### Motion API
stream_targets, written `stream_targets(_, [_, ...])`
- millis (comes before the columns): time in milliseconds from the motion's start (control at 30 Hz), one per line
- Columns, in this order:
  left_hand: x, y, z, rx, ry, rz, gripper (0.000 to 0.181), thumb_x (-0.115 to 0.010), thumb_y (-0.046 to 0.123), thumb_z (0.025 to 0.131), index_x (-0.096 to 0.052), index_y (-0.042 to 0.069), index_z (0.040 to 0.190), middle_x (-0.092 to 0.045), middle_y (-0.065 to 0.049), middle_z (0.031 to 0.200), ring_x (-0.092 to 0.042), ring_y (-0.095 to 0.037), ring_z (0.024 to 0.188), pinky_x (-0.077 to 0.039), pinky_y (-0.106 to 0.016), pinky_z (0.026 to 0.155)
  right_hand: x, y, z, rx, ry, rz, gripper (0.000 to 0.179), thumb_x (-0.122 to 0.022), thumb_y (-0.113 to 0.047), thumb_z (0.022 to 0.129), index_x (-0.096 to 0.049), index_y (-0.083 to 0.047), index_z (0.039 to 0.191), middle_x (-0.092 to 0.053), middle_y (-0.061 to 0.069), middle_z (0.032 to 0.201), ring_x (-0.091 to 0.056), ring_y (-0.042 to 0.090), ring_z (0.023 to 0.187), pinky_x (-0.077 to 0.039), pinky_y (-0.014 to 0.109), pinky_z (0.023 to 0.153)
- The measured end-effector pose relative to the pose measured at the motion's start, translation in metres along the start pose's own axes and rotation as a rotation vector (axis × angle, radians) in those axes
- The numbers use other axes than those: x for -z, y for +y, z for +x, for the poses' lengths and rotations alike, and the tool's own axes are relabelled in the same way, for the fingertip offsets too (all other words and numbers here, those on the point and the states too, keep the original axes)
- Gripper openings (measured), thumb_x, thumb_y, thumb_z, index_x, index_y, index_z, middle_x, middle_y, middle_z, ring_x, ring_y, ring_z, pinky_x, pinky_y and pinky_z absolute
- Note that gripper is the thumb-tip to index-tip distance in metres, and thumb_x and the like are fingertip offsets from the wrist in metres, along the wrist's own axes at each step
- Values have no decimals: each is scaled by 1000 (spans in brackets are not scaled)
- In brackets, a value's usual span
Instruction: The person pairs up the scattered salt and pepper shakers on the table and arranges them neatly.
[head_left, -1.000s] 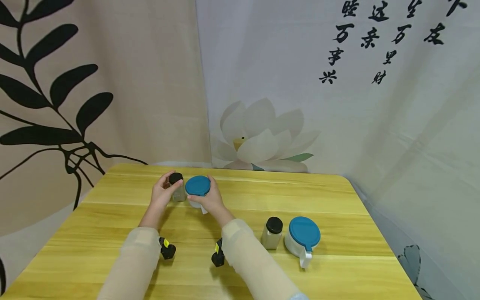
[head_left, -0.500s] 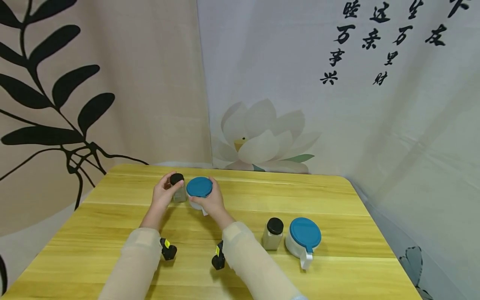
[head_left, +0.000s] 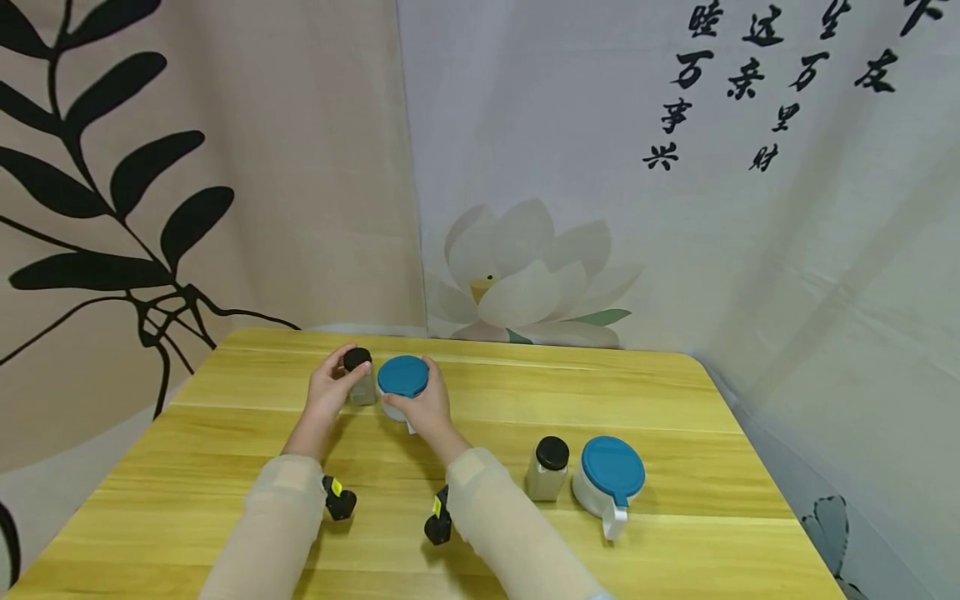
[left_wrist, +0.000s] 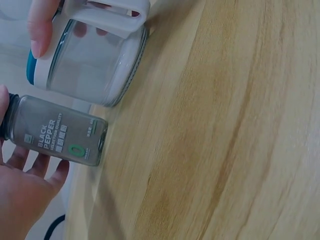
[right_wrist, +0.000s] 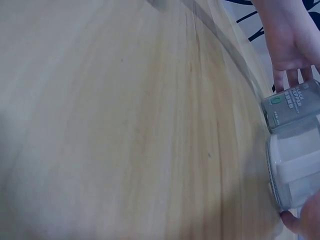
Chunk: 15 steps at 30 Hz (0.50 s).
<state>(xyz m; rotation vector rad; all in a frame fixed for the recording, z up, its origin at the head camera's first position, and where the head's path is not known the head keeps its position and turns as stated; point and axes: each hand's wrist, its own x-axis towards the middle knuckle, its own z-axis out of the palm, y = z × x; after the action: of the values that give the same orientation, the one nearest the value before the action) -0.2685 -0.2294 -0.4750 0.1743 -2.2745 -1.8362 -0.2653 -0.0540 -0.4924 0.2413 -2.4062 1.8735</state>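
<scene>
Your left hand grips the black pepper bottle, clear glass with a black cap, at the far left of the wooden table. Your right hand grips the blue-lidded jar just beside it. A second bottle and jar stand nearer, to the right.

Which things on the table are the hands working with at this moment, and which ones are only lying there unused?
In hand:
- pepper bottle, gripped by the left hand
- blue-lidded jar, held by the right hand

Lying about:
- second black-capped bottle
- second blue-lidded jar, standing beside it
</scene>
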Motion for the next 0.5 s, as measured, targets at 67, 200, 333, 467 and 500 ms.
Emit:
stream_targets(67, [0, 0, 0, 3, -4, 4, 58, -69, 29, 90, -47, 12, 142, -50, -16, 127, -47, -21, 103, -43, -19, 75, -1, 1, 0, 3, 9, -5, 94, -84, -22, 74, -30, -6, 149, -40, 11, 143, -45, 31, 125, -39, 50, 99])
stream_targets(200, [1, 1, 0, 13, -9, 21, 59, -68, 31, 90, -47, 13, 142, -49, -15, 129, -46, -23, 106, -43, -21, 78, -2, 3, 0, 10, 23, -17, 93, -85, -23, 73, -31, -5, 148, -42, 12, 141, -46, 31, 124, -40, 50, 98])
stream_targets(333, [2, 2, -1, 28, -18, 27, 60, -68, 32, 90, -46, 15, 144, -48, -16, 132, -44, -25, 110, -42, -23, 81, -2, 2, 0, 6, 31, -19, 93, -85, -23, 72, -32, -6, 147, -43, 12, 140, -46, 31, 123, -40, 50, 98])
stream_targets(467, [3, 3, -2, 38, -31, 28, 62, -68, 34, 90, -45, 15, 144, -46, -17, 135, -44, -27, 114, -42, -24, 82, -2, 1, -2, 12, 40, -13, 93, -85, -21, 72, -33, -5, 147, -43, 12, 140, -47, 31, 123, -40, 51, 97])
stream_targets(500, [3, 3, -2, 39, -35, 29, 62, -68, 34, 90, -45, 15, 144, -46, -17, 135, -44, -28, 115, -42, -24, 82, -2, 0, -3, 18, 42, -9, 93, -85, -21, 72, -33, -5, 147, -44, 12, 140, -47, 32, 123, -40, 51, 97])
